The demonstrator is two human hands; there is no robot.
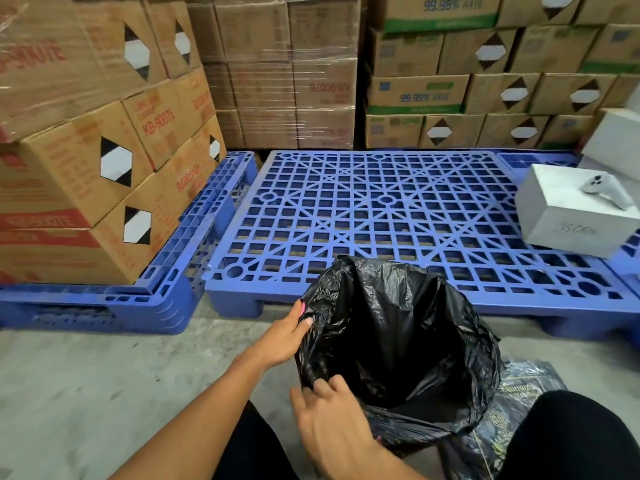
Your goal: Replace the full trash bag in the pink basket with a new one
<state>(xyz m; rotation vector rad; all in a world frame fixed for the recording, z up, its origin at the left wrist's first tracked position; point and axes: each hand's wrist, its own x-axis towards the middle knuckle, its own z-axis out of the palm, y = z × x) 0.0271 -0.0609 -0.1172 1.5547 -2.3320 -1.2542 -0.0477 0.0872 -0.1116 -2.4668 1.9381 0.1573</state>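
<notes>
A black trash bag (398, 337) stands open in front of me on the concrete floor, its mouth spread wide and its inside dark. A sliver of the pink basket (302, 308) shows at the bag's left rim; the rest of the basket is hidden under the plastic. My left hand (282, 336) pinches the bag's left edge at that rim. My right hand (329, 420) grips the near edge of the bag with thumb and fingers. A packet of folded black bags (519, 393) lies on the floor just right of the basket.
A blue plastic pallet (398, 209) lies right behind the bag. Another blue pallet (166, 282) at left carries stacked cardboard boxes (86, 174). A white box (571, 216) with a white controller (604, 190) sits at right. My dark-clothed knees frame the bottom.
</notes>
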